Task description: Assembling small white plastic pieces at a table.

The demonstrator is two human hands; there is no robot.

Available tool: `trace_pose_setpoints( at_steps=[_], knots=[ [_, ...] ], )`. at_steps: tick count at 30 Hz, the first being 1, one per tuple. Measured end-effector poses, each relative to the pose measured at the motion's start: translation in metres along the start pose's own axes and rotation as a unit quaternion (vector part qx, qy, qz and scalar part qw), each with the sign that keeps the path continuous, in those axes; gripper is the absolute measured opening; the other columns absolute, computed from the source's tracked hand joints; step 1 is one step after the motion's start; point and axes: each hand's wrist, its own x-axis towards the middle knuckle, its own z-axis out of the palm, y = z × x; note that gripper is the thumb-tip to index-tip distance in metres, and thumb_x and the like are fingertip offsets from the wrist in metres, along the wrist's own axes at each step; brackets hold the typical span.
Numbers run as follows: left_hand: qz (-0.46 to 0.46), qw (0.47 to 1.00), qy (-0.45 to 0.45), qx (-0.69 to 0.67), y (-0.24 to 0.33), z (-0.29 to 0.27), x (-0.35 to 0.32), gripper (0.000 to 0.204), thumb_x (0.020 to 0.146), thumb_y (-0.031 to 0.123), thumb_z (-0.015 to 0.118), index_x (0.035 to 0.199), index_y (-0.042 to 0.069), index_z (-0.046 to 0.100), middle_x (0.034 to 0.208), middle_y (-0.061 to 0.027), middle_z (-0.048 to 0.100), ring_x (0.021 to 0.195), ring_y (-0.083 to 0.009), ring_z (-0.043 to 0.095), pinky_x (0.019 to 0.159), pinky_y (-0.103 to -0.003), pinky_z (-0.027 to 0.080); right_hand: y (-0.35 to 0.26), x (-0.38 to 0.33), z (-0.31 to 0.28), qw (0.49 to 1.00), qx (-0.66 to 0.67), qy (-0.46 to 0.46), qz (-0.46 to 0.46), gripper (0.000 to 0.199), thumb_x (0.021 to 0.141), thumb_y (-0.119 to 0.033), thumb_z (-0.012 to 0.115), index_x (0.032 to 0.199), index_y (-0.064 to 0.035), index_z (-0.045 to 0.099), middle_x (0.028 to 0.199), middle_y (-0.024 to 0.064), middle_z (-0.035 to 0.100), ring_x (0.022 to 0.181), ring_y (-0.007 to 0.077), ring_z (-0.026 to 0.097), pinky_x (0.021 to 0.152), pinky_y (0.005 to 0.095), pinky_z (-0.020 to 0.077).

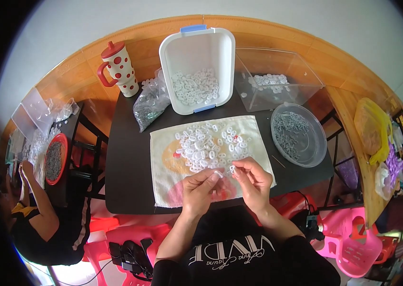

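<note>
My left hand [197,191] pinches a small white plastic piece [218,174] between thumb and fingers, over the near part of a cream towel [163,143]. Close beside it, my right hand [253,185] grips another small white plastic piece [232,168], which seems to have a hole in it. The two pieces look slightly apart. Just beyond my hands, a loose pile of white plastic pieces [199,145] is spread on the towel, many with two holes. A smaller group of them [235,143] lies to its right.
Behind the towel stands a white bin [163,57] of similar pieces, beside a plastic bag [150,102] and a polka-dot tumbler [123,71]. A clear box [297,95] and a round tub [320,143] of small grey parts are at right. At far left, another person [44,219] sits working.
</note>
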Motion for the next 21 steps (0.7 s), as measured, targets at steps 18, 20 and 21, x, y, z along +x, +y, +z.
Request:
trace_pose_setpoints(
  at_steps=[18,20,21],
  knots=[
    [-0.023,0.998,-0.024,-0.048,0.008,0.009,-0.006,0.015,0.095,0.003,0.06,0.104,-0.003,0.071,0.086,-0.0108,0.071,0.069,-0.0155,0.066,0.056,-0.024,0.051,-0.011,0.005,-0.002,0.954,-0.227,-0.049,-0.191,0.017,0.085,0.013,0.062,0.1,0.0058,0.066,0.088,0.0144,0.064,0.073,0.0158,0.062,0.06,0.0226,0.0466],
    [-0.026,0.998,-0.023,-0.051,0.006,0.007,-0.006,0.015,0.095,0.003,0.061,0.104,-0.003,0.071,0.085,-0.011,0.071,0.068,-0.0156,0.066,0.055,-0.024,0.051,-0.012,0.005,-0.002,0.955,-0.225,-0.048,-0.187,0.017,0.085,0.013,0.062,0.1,0.0058,0.066,0.088,0.0146,0.064,0.073,0.0159,0.062,0.06,0.023,0.0468],
    [-0.03,0.998,-0.022,-0.054,0.006,0.007,-0.006,0.015,0.095,0.003,0.061,0.103,-0.003,0.071,0.085,-0.0111,0.071,0.068,-0.0157,0.066,0.054,-0.023,0.05,-0.015,0.006,-0.001,0.953,-0.233,-0.051,-0.186,0.017,0.085,0.013,0.062,0.1,0.0059,0.066,0.088,0.0147,0.064,0.074,0.016,0.062,0.06,0.0232,0.0472]
  ],
)
